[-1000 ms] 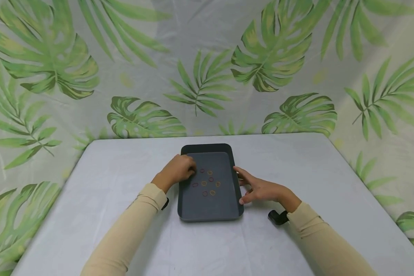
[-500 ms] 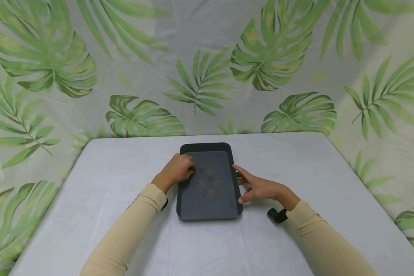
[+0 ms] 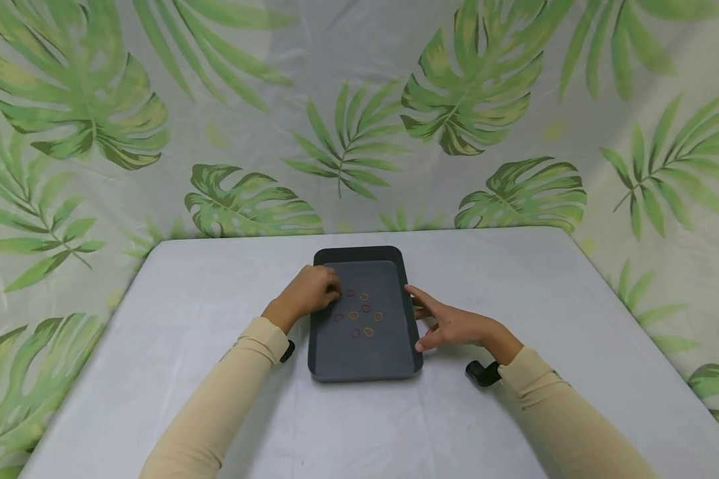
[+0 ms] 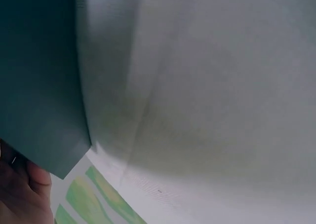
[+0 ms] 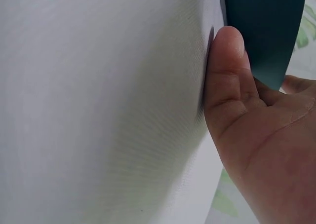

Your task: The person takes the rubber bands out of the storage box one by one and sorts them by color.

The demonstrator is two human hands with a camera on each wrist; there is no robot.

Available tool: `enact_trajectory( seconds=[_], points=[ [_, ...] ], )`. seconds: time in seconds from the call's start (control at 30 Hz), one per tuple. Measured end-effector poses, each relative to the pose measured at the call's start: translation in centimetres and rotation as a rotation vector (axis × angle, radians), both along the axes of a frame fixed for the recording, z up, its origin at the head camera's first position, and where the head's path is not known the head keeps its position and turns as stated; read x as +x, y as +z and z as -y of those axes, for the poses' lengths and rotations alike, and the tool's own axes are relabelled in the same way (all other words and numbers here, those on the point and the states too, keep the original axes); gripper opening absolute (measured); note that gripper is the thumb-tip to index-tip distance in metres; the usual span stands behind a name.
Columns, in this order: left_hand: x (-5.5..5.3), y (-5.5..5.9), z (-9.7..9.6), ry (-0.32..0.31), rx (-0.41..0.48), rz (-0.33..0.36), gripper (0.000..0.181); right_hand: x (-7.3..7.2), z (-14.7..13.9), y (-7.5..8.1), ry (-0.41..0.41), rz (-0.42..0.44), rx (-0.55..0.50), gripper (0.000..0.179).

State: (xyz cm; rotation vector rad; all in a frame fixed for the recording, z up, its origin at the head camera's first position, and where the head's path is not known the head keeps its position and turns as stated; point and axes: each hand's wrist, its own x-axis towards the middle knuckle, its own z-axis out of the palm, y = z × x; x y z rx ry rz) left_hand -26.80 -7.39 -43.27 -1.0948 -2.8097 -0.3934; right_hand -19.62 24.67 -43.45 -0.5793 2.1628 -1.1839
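A dark grey baking tray lies on the white table, its long sides running away from me. Small red and yellow rubber bands are scattered over its floor. My left hand reaches over the tray's left rim with curled fingers near the tray floor; I cannot tell whether they pinch anything. In the left wrist view, part of that hand shows behind the tray wall. My right hand is at the right side, fingers spread, with the thumb against the tray's outer wall.
The table is covered in white cloth. A leaf-patterned curtain hangs behind it and along both sides. A black wrist camera sits under the right wrist, close to the cloth.
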Motion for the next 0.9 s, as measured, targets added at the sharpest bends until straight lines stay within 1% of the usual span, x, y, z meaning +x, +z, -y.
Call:
enact_trajectory(
  seconds=[0.13, 0.23, 0.37, 0.5, 0.6, 0.7, 0.8, 0.9],
  points=[
    [0.0, 0.4, 0.0, 0.026, 0.076, 0.094, 0.005, 0.0, 0.0, 0.0, -0.002, 0.000, -0.001, 0.116],
    [0.0, 0.5, 0.1, 0.031, 0.114, 0.129, 0.005, 0.1, 0.1, 0.0, -0.005, 0.002, -0.001, 0.116],
    [0.1, 0.6, 0.2, 0.041, 0.157, 0.143, 0.005, 0.1, 0.1, 0.0, -0.008, 0.008, -0.002, 0.116],
    [0.2, 0.8, 0.2, 0.042, 0.210, 0.136, 0.006, 0.1, 0.1, -0.1, -0.011, 0.012, -0.002, 0.116],
    [0.4, 1.2, 0.3, 0.018, 0.254, 0.125, 0.007, 0.1, 0.1, 0.0, -0.014, 0.016, 0.000, 0.116],
    [0.7, 1.7, 0.4, -0.004, 0.304, 0.133, 0.008, 0.1, 0.1, 0.0, -0.019, 0.021, -0.001, 0.117],
    [1.2, 2.3, 0.6, -0.018, 0.361, 0.151, 0.008, 0.1, 0.2, 0.1, -0.020, 0.027, -0.005, 0.117],
    [1.8, 2.9, 0.9, -0.030, 0.412, 0.154, 0.007, 0.2, 0.2, 0.2, -0.026, 0.033, -0.004, 0.117]
  ],
)
